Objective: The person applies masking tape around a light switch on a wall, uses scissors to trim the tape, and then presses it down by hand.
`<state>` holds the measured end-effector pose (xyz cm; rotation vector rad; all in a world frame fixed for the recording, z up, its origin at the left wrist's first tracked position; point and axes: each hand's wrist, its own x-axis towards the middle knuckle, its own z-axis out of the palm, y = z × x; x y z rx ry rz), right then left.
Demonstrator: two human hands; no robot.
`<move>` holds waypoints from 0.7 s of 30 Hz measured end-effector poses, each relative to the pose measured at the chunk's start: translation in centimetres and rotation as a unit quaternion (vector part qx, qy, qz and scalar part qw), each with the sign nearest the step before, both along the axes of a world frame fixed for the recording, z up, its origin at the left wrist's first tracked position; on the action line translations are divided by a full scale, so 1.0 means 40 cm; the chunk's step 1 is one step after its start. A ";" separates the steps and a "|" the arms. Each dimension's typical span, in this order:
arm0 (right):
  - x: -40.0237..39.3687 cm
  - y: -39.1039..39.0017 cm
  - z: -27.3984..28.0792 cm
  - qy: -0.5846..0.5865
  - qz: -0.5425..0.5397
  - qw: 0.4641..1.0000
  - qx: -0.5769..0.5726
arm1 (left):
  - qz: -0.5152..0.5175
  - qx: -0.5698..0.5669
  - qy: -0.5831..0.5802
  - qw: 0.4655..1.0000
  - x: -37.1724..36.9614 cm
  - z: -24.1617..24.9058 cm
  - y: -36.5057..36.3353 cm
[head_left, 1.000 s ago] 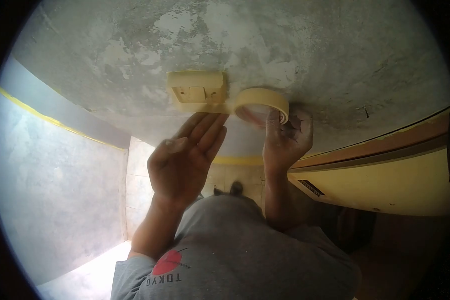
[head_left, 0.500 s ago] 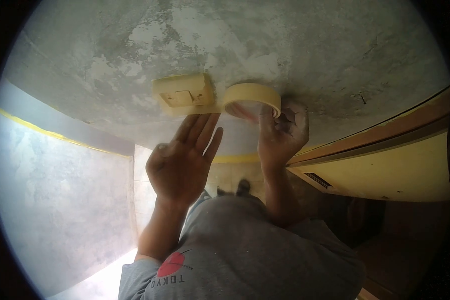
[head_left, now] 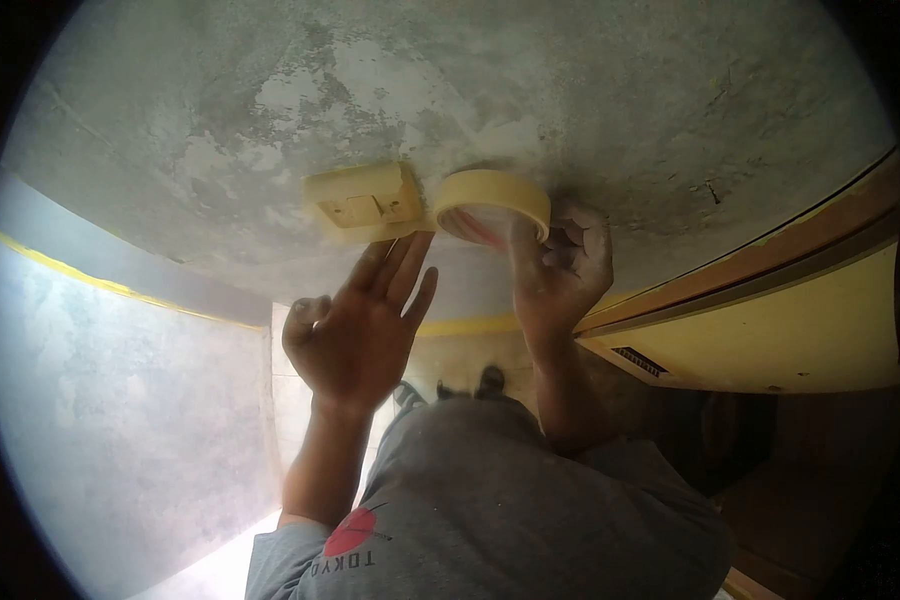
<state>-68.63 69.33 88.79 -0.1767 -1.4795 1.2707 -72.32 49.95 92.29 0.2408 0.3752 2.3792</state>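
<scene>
A cream switch box (head_left: 363, 207) with a rocker switch is mounted on the grey plastered wall. Along its lower edge runs masking tape, which appears to lead across to a roll of masking tape (head_left: 485, 190). My left hand (head_left: 353, 340) is below the box, palm showing and fingers stretched up, with fingertips against the taped lower edge. Its thumb is bent to the side. To the right, my right hand (head_left: 562, 270) grips the roll, thumb inside the ring and the other fingers curled behind it. The roll sits close to the wall.
The wall (head_left: 530, 80) has patchy plaster. At right are a brown wooden frame (head_left: 750, 255) and a pale yellow panel (head_left: 760, 335) with a dark vent. Another wall (head_left: 120, 390) with a yellow line stands at left. My feet (head_left: 491, 380) show on the floor below.
The view has shifted slightly. My left thumb has bent outward a little more, while its fingertips stay at the box's lower edge. My right hand still holds the roll in nearly the same place.
</scene>
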 end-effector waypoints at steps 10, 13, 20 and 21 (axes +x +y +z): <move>-0.040 0.025 0.040 0.027 -0.078 0.987 0.135 | 0.361 -0.420 0.357 0.753 0.052 -0.066 -0.026; -0.041 0.025 0.075 0.004 -0.096 0.980 0.172 | 0.466 -0.462 0.520 0.547 0.014 -0.042 -0.042; -0.058 0.020 0.102 0.040 -0.081 0.981 0.169 | 0.519 -0.497 0.577 0.389 -0.045 0.014 0.003; -0.057 0.018 0.110 0.034 -0.088 0.981 0.169 | 0.511 -0.518 0.563 0.392 -0.047 0.014 0.011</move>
